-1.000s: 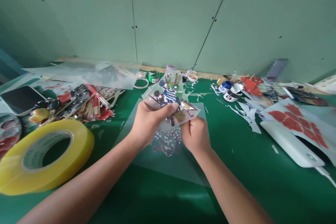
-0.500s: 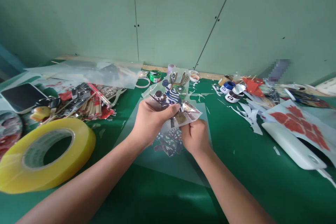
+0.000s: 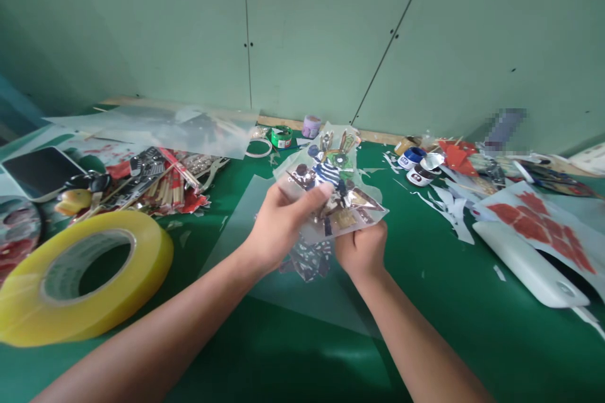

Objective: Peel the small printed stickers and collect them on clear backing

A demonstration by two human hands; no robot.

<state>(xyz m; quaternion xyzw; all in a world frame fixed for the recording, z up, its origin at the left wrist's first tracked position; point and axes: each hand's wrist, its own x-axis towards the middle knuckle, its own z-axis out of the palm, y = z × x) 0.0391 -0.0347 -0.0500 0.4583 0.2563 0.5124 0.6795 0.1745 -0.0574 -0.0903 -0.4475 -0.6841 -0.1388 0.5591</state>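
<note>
My left hand [image 3: 278, 223] is closed on a translucent plastic sheet [image 3: 350, 211] with a painted figure on it, the thumb pressed flat on top. Blue-and-white stripes, green and brown patches show on the sheet, and its right corner juts out to a point. My right hand [image 3: 363, 249] is a fist tucked under the sheet's lower right edge; whatever its fingers grip is hidden. Beneath both hands, a dark speckled painted piece [image 3: 309, 259] lies over a larger clear sheet [image 3: 302, 305] on the green tabletop.
A big roll of yellow tape [image 3: 151, 258] is at the left, near a phone [image 3: 40, 173] and a heap of sticks [image 3: 165, 192]. Paint jars [image 3: 419, 174] and white paper scraps [image 3: 456, 214] sit right of centre. A white corded device [image 3: 529, 264] lies at the right.
The painted sheet has shifted right and turned slightly in my left hand. Both hands moved a little to the right, and a purple jar behind the sheet now shows more.
</note>
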